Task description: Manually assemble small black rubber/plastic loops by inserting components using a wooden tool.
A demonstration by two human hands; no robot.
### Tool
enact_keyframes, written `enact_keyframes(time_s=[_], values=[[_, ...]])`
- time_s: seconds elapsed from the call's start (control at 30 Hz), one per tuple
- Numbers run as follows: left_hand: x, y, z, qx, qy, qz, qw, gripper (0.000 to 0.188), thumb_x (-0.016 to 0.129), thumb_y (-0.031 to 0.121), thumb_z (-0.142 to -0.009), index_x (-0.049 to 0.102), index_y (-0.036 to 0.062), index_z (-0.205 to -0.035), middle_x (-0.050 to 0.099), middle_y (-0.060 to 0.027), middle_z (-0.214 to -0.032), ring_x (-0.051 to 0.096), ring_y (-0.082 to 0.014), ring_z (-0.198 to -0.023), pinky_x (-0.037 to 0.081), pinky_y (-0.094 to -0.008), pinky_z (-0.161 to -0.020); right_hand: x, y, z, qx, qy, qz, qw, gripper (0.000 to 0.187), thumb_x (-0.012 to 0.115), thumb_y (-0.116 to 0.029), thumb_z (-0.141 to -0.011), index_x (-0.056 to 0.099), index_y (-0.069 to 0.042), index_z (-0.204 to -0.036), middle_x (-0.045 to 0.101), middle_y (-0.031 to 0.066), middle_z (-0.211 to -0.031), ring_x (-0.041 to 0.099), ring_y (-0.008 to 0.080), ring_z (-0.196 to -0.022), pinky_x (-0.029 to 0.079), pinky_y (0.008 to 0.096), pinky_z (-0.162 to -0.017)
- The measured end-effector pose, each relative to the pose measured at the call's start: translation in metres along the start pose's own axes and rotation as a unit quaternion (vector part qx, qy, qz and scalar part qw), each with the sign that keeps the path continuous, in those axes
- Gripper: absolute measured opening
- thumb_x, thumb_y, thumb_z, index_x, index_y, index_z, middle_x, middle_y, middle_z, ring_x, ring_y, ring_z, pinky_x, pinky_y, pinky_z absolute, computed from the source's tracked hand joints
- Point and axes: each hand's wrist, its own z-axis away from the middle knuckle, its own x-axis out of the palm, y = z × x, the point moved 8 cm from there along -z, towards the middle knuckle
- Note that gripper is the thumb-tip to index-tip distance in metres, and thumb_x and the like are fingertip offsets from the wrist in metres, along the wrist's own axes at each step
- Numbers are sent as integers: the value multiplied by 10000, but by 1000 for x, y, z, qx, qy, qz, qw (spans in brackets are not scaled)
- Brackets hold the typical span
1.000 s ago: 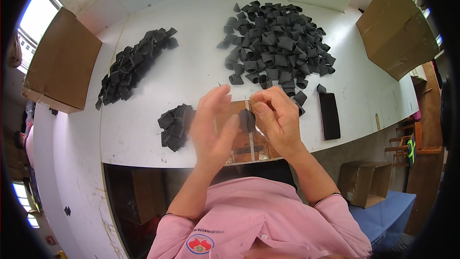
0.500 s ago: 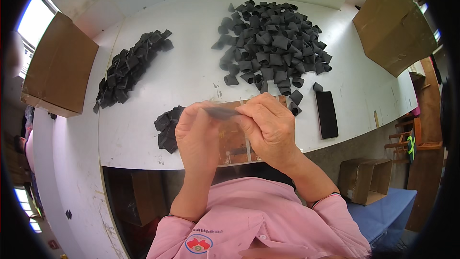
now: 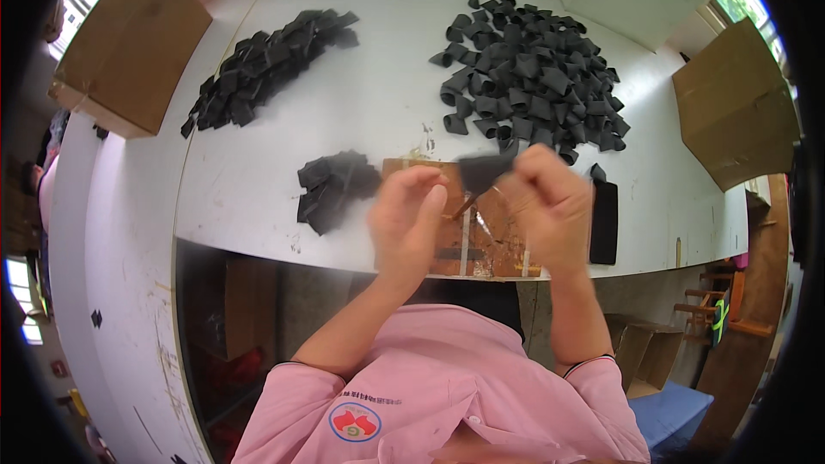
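Observation:
My right hand (image 3: 553, 206), blurred by motion, is closed on a dark grey fabric loop piece (image 3: 483, 172), held by its right end above a brown board (image 3: 412, 170). Just left of it is my left hand (image 3: 406, 219), its thumb and curled fingers apart with nothing seen between them. Below the fabric piece a thin brown strip (image 3: 464, 206) shows; I cannot tell whether it is held or lies on the board. Near my left hand lies a small heap of flattened dark pieces (image 3: 331, 189). Beyond my right hand spreads a large pile of open dark loops (image 3: 533, 77).
A long row of flat dark pieces (image 3: 266, 64) lies at the back left of the white table (image 3: 387, 60). Cardboard boxes stand at the left (image 3: 137, 43) and right (image 3: 735, 103). A black phone (image 3: 605, 223) lies right of the board. Wooden stools (image 3: 726, 309) stand beyond the table's right edge.
Both hands held the dark piece together; now they are apart, and the piece is in my right hand. The whole view has shifted, and more of the board shows.

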Motion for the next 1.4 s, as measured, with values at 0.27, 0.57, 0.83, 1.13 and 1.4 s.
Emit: enact_keyframes(time_s=[0.27, 0.57, 0.83, 1.13, 1.4], values=[[-61, -57, -4, 85, 50, -549, 830, 388, 612, 32, -679, 489, -5, -1045, 470, -171, -1027, 452, -322, -960, 395, -382, -791, -13, 71, 43, 217, 91, -89, 968, 223, 501, -184, -883, 584, 22, -866, 502, -8, -624, 422, 28, -540, 339, 161, -474], [-81, -78, -22, 151, 35, -624, 766, 79, 559, -26, -701, 521, 12, -758, 526, -112, -856, 500, -276, -801, 406, -360, -674, 35, 92, 87, 285, -59, -52, 955, 173, 515, -138, -864, 596, 7, -815, 515, -7, -610, 433, 38, -526, 349, 182, -473], [-65, -35, -3, 224, 43, -452, 862, 187, 559, -48, -748, 528, -12, -929, 505, -114, -804, 499, -252, -747, 429, -309, -626, 69, 113, 89, 391, -105, -150, 902, 369, 433, -301, -905, 584, 25, -822, 508, 1, -642, 450, 62, -557, 368, 188, -483], [-88, -78, -11, 117, 13, -588, 800, 166, 613, 11, -708, 572, 31, -868, 499, -109, -848, 513, -270, -716, 435, -335, -610, 68, 112, 100, 375, -123, -156, 906, 401, 427, -333, -903, 588, 21, -809, 507, 11, -647, 459, 74, -557, 378, 192, -483], [-6, 9, 45, 308, -238, -279, 878, 223, 610, -105, -647, 591, 2, -842, 505, -143, -925, 535, -207, -712, 459, -263, -585, 80, 114, 94, 468, -22, -380, 798, 261, 502, -273, -872, 568, -21, -900, 591, 45, -770, 547, 95, -649, 426, 208, -536]])
